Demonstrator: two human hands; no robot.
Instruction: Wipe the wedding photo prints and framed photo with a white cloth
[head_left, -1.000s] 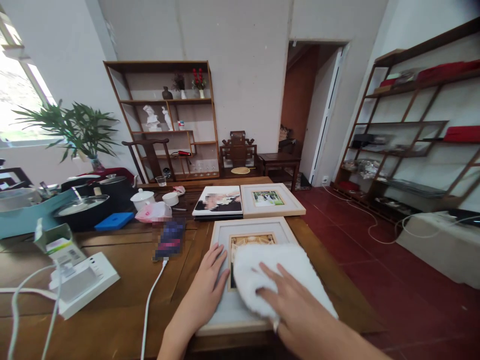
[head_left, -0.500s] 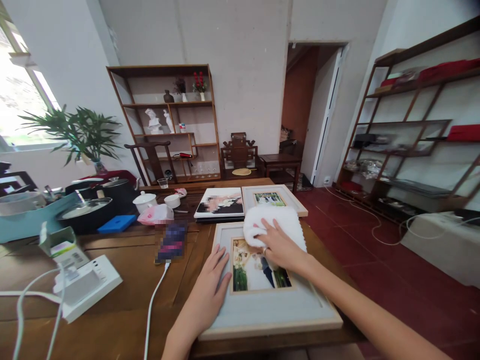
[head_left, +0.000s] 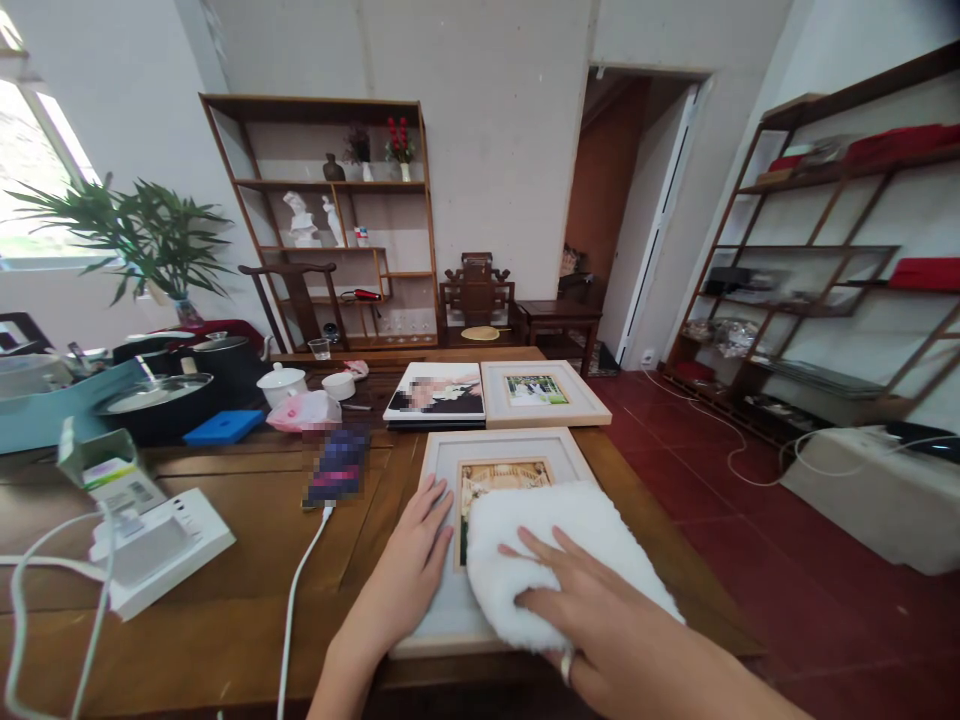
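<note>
A picture frame (head_left: 439, 620) with a pale wooden border lies flat on the table before me. My left hand (head_left: 409, 565) rests on its left side, fingers stretched out and lying flat. Under my right hand (head_left: 592, 610) is a fluffy white cloth (head_left: 525, 510), pressed onto the frame's lower right part with the fingers spread over it. A ring shows on that hand. The cloth hides most of the photo (head_left: 487, 475); its upper strip and left edge stay visible.
Behind lie a second frame (head_left: 592, 405) and a white-edged photo panel (head_left: 435, 390). A charging phone (head_left: 337, 470) with a white cable, an open small box (head_left: 112, 475), a blue box (head_left: 223, 427) and pots stand left. The table's right edge borders red floor.
My right hand has drawn the cloth from the frame's upper right down toward me, covering more of the photo. My left hand stays on the frame's left side. The view has shifted slightly.
</note>
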